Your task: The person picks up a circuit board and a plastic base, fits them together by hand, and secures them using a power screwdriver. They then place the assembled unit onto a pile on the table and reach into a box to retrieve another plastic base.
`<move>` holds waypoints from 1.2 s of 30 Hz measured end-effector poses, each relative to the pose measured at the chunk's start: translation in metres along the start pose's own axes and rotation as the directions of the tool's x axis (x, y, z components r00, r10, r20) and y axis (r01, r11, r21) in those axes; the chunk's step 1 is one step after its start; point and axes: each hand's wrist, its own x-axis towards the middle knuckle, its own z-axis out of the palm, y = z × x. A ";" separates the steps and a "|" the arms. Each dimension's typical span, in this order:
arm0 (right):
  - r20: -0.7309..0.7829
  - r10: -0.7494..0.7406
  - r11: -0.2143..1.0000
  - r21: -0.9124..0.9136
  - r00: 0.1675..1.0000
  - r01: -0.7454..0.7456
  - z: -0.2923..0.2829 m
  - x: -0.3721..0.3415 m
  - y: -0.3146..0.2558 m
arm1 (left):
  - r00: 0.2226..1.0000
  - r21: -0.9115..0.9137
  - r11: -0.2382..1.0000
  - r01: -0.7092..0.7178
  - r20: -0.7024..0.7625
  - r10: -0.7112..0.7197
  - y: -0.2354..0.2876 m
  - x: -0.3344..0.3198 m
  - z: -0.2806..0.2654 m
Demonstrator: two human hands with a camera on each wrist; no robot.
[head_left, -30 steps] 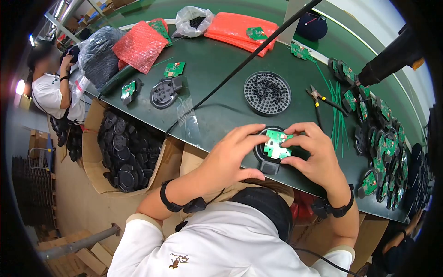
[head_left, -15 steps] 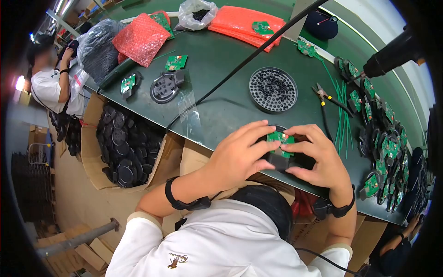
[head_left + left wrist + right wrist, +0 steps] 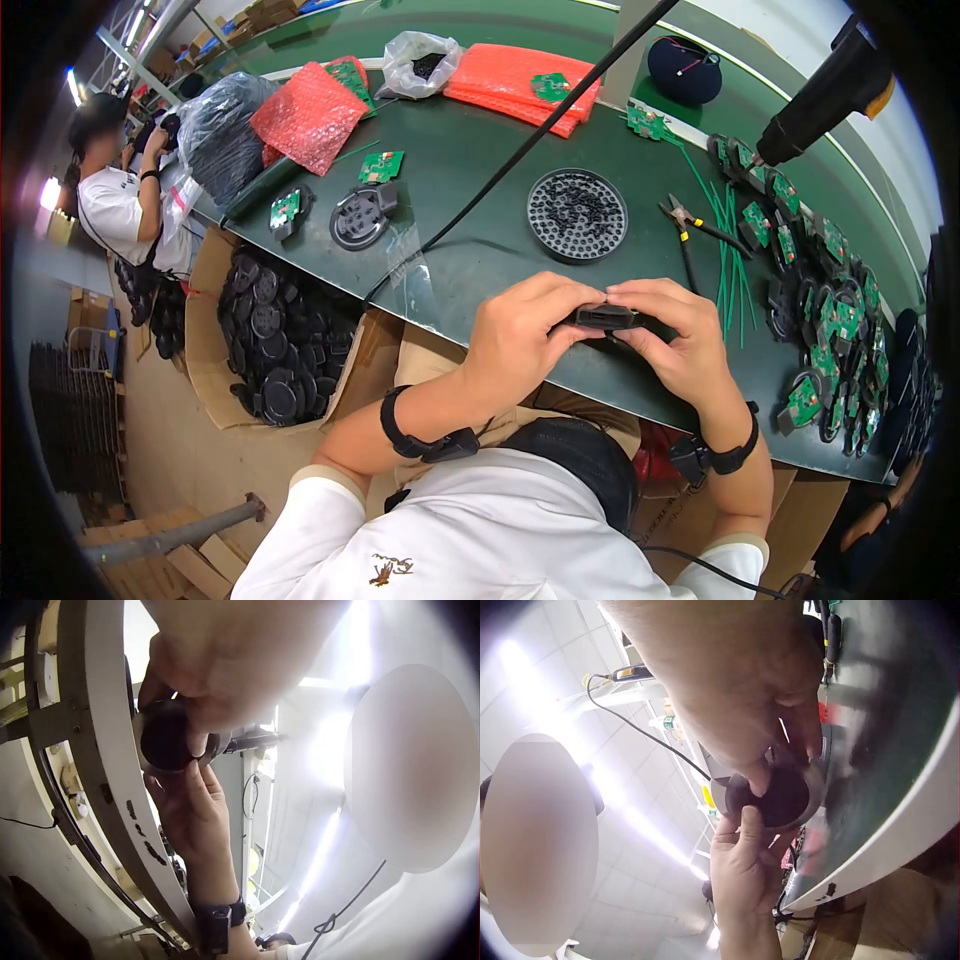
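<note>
Black, round plastic housings (image 3: pixel 270 335) are heaped in an open brown cardboard box (image 3: pixel 206 365); near the front edge of the dark green tabletop (image 3: pixel 430 140), a black, disc-shaped plastic unit (image 3: pixel 605 317) is held tilted, pinched between fingers and thumb by the left hand (image 3: pixel 522 330); beyond it, a round, dark, dimpled tray (image 3: pixel 578 255) is strewn with tiny black parts (image 3: pixel 575 205); the unit's right side is likewise gripped by the right hand (image 3: pixel 678 332); pliers with black-and-yellow handles (image 3: pixel 686 252), then thin green wires (image 3: pixel 741 290), are laid beside piled black assemblies bearing green circuit boards (image 3: pixel 830 320).
</note>
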 end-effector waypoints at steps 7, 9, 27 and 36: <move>-0.007 0.014 1.000 0.010 1.000 -0.014 0.003 -0.003 0.004 | 0.999 0.067 0.997 -0.042 0.010 0.042 0.004 0.002 -0.003; -0.003 0.000 1.000 -0.002 1.000 0.000 0.003 -0.003 0.005 | 0.998 0.083 0.994 -0.067 0.005 0.067 0.004 0.003 -0.003; -0.033 -0.025 0.999 -0.039 0.999 0.024 0.005 -0.003 0.002 | 0.977 0.154 0.968 -0.198 -0.042 0.207 -0.003 0.001 -0.001; -0.040 -0.049 0.998 -0.045 0.998 0.048 0.005 -0.002 -0.001 | 0.964 0.154 0.958 -0.242 -0.077 0.255 -0.003 0.002 0.000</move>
